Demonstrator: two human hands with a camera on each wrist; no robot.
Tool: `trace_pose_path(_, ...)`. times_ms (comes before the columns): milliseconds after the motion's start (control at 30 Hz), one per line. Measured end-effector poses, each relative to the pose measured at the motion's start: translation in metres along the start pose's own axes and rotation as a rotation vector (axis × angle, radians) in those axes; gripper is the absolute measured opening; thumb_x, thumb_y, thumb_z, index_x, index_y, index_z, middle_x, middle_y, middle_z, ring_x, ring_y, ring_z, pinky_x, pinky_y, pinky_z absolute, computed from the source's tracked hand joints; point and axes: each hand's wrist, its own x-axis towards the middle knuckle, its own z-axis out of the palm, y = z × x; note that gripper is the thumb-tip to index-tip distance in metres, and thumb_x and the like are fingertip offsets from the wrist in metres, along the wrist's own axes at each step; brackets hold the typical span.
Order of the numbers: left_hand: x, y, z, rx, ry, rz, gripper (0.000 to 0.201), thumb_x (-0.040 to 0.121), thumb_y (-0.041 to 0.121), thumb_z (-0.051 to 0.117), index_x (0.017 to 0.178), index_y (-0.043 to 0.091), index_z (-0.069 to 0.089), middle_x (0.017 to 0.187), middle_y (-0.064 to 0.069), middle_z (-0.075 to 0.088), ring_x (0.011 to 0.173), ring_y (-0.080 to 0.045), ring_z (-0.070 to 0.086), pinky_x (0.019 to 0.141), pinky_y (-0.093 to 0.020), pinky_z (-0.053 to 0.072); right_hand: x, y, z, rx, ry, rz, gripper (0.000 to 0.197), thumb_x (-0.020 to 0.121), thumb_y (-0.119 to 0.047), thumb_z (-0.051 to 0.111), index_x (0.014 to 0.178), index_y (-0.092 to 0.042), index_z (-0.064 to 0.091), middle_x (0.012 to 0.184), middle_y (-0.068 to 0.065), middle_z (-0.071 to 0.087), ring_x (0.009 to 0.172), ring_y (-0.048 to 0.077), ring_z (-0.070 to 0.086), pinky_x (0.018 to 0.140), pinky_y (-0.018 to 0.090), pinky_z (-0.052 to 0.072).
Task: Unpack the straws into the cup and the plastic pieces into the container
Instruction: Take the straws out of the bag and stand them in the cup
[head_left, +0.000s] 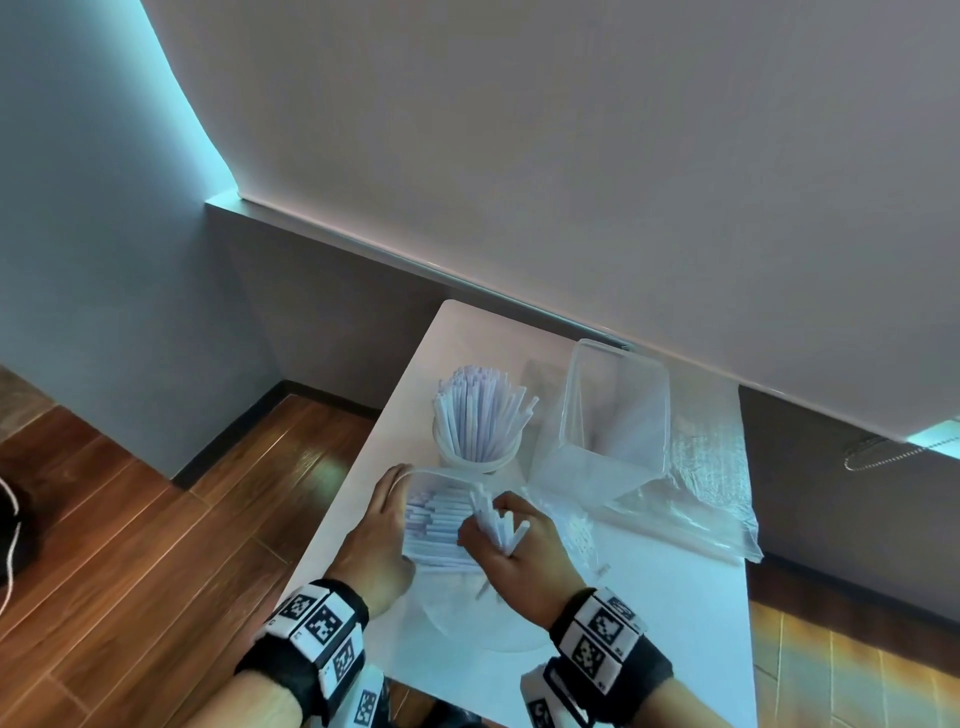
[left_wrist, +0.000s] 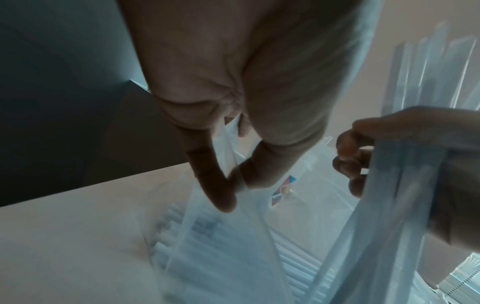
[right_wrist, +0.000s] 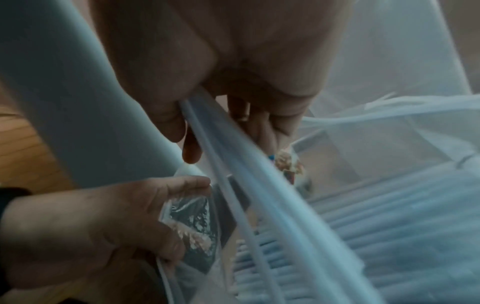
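A clear bag (head_left: 434, 525) of white straws lies on the white table (head_left: 675, 623). My left hand (head_left: 387, 512) pinches the bag's open edge between thumb and forefinger (left_wrist: 223, 197) and holds it up. My right hand (head_left: 524, 545) grips a bundle of straws (head_left: 493, 517) at the bag's mouth, seen close as the straw bundle (right_wrist: 233, 156) in the right wrist view. Behind the bag stands a white cup (head_left: 475, 460) packed with upright straws (head_left: 478, 405). A clear rectangular container (head_left: 613, 415) stands to the cup's right.
A crumpled clear plastic wrapper (head_left: 711, 499) lies at the table's right side, under and beside the container. A few loose straws (head_left: 597, 566) lie right of my right hand. The table's left edge drops to a wooden floor (head_left: 156, 545); a wall stands close behind.
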Motion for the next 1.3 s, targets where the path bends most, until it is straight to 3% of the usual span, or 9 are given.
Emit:
trace_pose_path(133,-0.001,0.000,0.003,0.015,0.000,0.009,0.107,0.076,-0.003,0.074,0.151,0.027,0.005,0.156,0.010,0.007,0.135,-0.015,0.036,0.097,-0.026,0.050,-0.001,0.017,0.004,-0.042,-0.033,0.124,0.024,0.079,-0.034,0.063,0.067,-0.016,0.052,0.068,-0.002,0.056,0.059,0.013,0.055,0.058,0.030,0.049)
trace_pose_path(267,-0.002,0.001,0.004,0.020,-0.008,0.014,0.107,0.076,-0.005,0.072,0.151,0.027,0.004,0.157,0.011,0.006,0.135,-0.015,0.035,0.095,-0.026,0.052,0.001,0.035,0.007,-0.133,-0.060,0.153,0.022,0.074,-0.034,0.059,0.063,-0.017,0.050,0.062,-0.006,0.052,0.058,0.010,0.051,0.056,0.016,0.040)
trace_pose_path(400,0.000,0.000,0.006,0.012,-0.010,0.014,0.108,0.076,-0.004,0.074,0.151,0.028,0.004,0.156,0.010,0.007,0.133,-0.014,0.038,0.093,-0.026,0.054,0.002,0.037,0.004,-0.228,-0.160,0.184,0.026,0.067,-0.042,0.055,0.066,-0.015,0.055,0.063,-0.003,0.057,0.059,0.010,0.055,0.060,0.028,0.049)
trace_pose_path(567,0.002,-0.005,0.008,-0.021,-0.008,0.008,0.107,0.072,-0.003,0.075,0.147,0.034,0.008,0.152,0.015,0.012,0.124,-0.015,0.048,0.087,-0.025,0.057,0.015,-0.023,-0.045,-0.100,-0.048,0.086,0.017,0.073,-0.023,0.068,0.066,-0.008,0.064,0.061,0.006,0.067,0.056,0.016,0.066,0.064,0.035,0.057)
trace_pose_path(733,0.000,-0.005,0.010,0.003,-0.015,0.024,0.108,0.074,-0.006,0.073,0.151,0.029,0.006,0.154,0.012,0.010,0.129,-0.015,0.043,0.087,-0.026,0.057,0.053,-0.097,-0.116,-0.126,0.083,-0.134,0.011,0.085,-0.017,0.070,0.074,-0.021,0.071,0.063,0.000,0.071,0.056,0.006,0.068,0.058,0.019,0.054)
trace_pose_path(867,-0.002,-0.002,0.011,-0.002,-0.015,0.014,0.109,0.074,-0.007,0.072,0.151,0.030,0.003,0.155,0.014,0.006,0.131,-0.017,0.042,0.086,-0.025,0.057,0.087,-0.110,-0.125,-0.132,0.170,-0.080,0.004,0.081,-0.018,0.072,0.078,-0.016,0.073,0.067,0.001,0.072,0.060,0.009,0.069,0.060,0.022,0.056)
trace_pose_path(1033,-0.005,0.002,0.010,-0.005,-0.013,-0.004,0.109,0.077,-0.006,0.070,0.152,0.030,-0.001,0.155,0.016,0.004,0.132,-0.016,0.042,0.090,-0.021,0.054,0.116,-0.068,-0.087,-0.428,-0.017,0.068,0.040,0.073,-0.046,0.078,0.102,-0.022,0.067,0.098,-0.003,0.067,0.090,0.014,0.061,0.079,0.024,0.046)
trace_pose_path(1200,-0.007,0.005,0.009,-0.004,-0.011,-0.008,0.108,0.078,-0.006,0.067,0.151,0.030,-0.003,0.155,0.016,0.002,0.134,-0.017,0.040,0.096,-0.024,0.052,0.124,-0.060,-0.091,-0.247,0.251,-0.017,0.066,0.072,-0.039,0.082,0.129,-0.024,0.050,0.117,-0.003,0.056,0.096,0.015,0.055,0.079,0.023,0.040)
trace_pose_path(1300,-0.007,0.006,0.007,-0.005,-0.009,-0.018,0.108,0.078,-0.006,0.067,0.152,0.030,-0.003,0.156,0.016,0.001,0.135,-0.017,0.040,0.098,-0.025,0.051,0.123,-0.059,-0.083,-0.303,0.300,-0.077,0.062,0.085,-0.035,0.071,0.137,-0.017,0.044,0.133,0.003,0.052,0.119,0.022,0.050,0.100,0.034,0.042)
